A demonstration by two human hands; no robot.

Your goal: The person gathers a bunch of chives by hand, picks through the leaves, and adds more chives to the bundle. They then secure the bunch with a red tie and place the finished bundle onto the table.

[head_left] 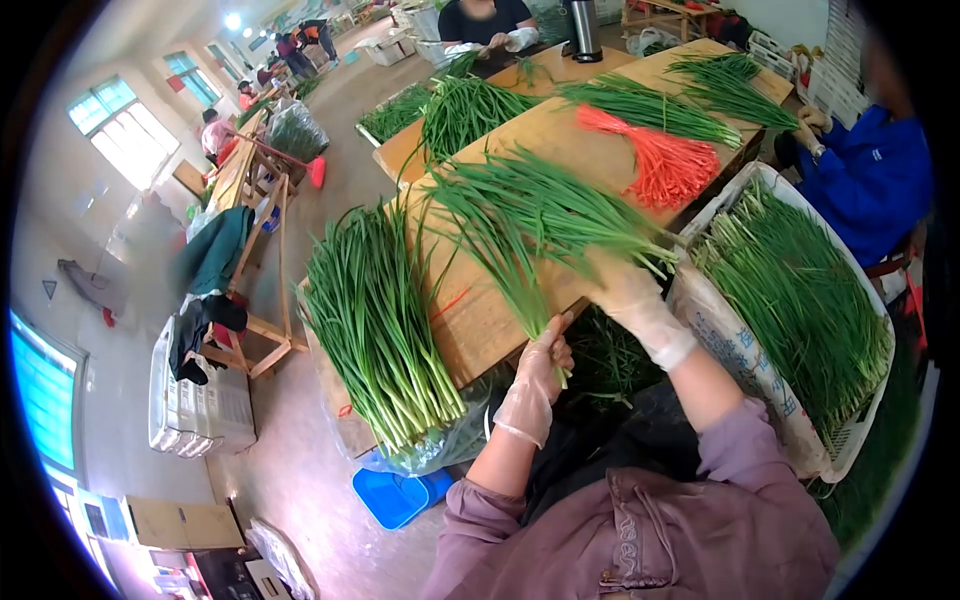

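My left hand (545, 358), in a thin clear glove, is closed round the pale stalk ends of a small bunch of Chinese chives (510, 275). Its green leaves fan away over the table. My gloved right hand (628, 298) is at the stalk ends of a looser heap of chives (560, 205); its fingers are smeared by motion, so their grip does not show. To the left lies a large stack of chives (375, 330), stalk ends towards me. A bundle of red ties (665, 160) rests beyond the heap.
At my right stands a white crate (870, 300) full of chives. A blue tub (395, 498) is on the floor below the wooden table (470, 340). A person in blue (865, 170) handles chives at right; another person (485, 25) sits across, near a thermos (585, 30).
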